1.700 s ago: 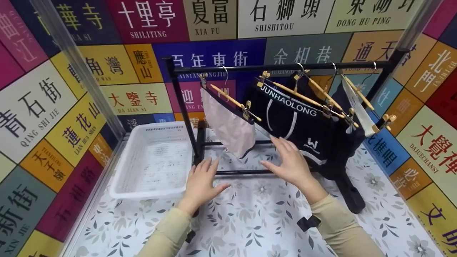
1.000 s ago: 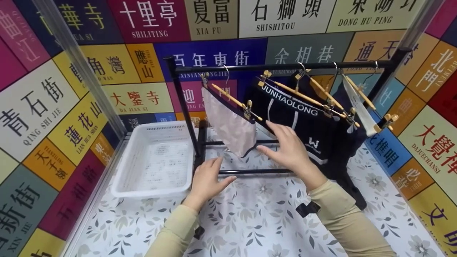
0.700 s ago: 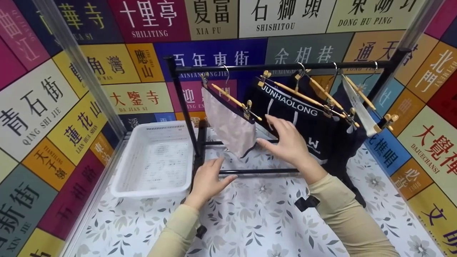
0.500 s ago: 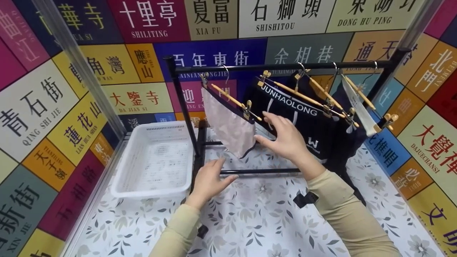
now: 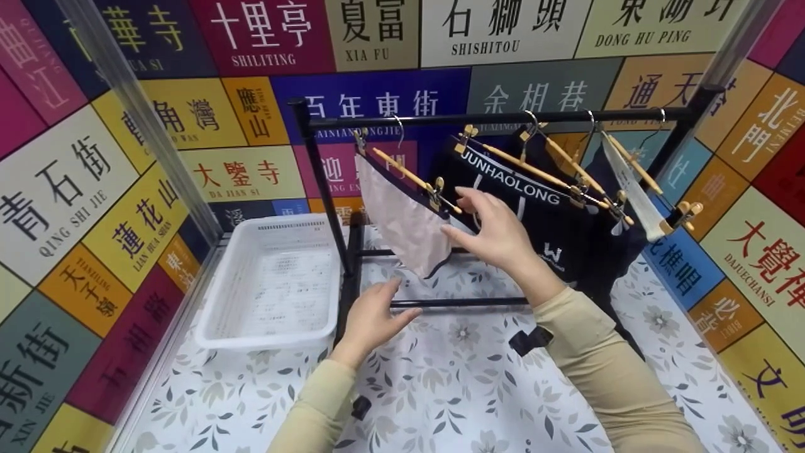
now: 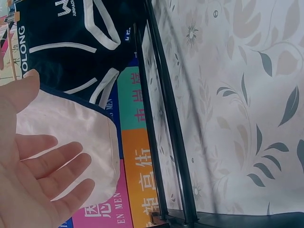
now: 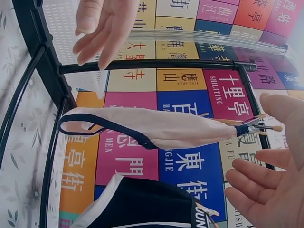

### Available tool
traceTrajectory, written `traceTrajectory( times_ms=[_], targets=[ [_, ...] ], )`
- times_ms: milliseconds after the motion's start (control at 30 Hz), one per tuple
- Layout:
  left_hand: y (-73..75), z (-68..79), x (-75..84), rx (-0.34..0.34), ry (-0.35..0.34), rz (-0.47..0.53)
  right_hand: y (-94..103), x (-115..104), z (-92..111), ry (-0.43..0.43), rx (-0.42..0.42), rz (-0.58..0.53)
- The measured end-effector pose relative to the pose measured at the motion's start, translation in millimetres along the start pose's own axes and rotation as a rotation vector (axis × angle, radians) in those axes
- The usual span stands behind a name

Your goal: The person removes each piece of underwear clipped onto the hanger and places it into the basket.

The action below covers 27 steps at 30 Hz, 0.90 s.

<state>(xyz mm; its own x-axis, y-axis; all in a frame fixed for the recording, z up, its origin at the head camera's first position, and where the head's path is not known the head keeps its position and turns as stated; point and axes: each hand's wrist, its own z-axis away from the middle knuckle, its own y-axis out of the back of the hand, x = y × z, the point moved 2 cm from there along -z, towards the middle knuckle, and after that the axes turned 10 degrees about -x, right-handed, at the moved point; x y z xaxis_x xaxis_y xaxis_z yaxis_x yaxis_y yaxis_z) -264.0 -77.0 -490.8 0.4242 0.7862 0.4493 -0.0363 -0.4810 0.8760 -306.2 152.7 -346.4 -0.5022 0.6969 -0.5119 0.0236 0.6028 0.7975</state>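
Pale pink underpants (image 5: 405,220) with a dark waistband hang from a wooden clip hanger (image 5: 402,168) at the left of a black rack. My right hand (image 5: 494,233) is beside the hanger's near metal clip (image 5: 436,192), thumb and fingers apart with nothing between them. In the right wrist view, the fingers (image 7: 251,190) face the clipped end of the pink underpants (image 7: 185,128). Lower down, my left hand (image 5: 372,318) hovers before the rack's base with its fingers spread, holding nothing. Black boxer briefs (image 5: 541,220) with white lettering hang just behind my right hand.
The black rack's top rail (image 5: 440,118) also carries several more clip hangers, one with a white garment (image 5: 632,189). A white plastic basket (image 5: 207,330) stands left of the rack on a leaf-patterned cloth (image 5: 440,390). Sign-covered walls enclose the back and sides.
My right hand has risen and shifted left, toward the near clip of the pink underpants' hanger. The left hand has drifted slightly right. The clothes hang as before.
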Motion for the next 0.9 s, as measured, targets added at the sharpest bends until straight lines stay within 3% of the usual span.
traceTrajectory(
  times_ms=[567,900],
  targets=[
    [-7.8,-7.0,-1.6,-0.060,0.037,0.085,0.0,-16.3,-18.7,-0.002,-0.007,-0.051],
    [-10.4,-10.5,-0.8,-0.068,0.011,0.102,2.1,-23.4,-29.3,-0.002,-0.002,-0.018]
  ],
)
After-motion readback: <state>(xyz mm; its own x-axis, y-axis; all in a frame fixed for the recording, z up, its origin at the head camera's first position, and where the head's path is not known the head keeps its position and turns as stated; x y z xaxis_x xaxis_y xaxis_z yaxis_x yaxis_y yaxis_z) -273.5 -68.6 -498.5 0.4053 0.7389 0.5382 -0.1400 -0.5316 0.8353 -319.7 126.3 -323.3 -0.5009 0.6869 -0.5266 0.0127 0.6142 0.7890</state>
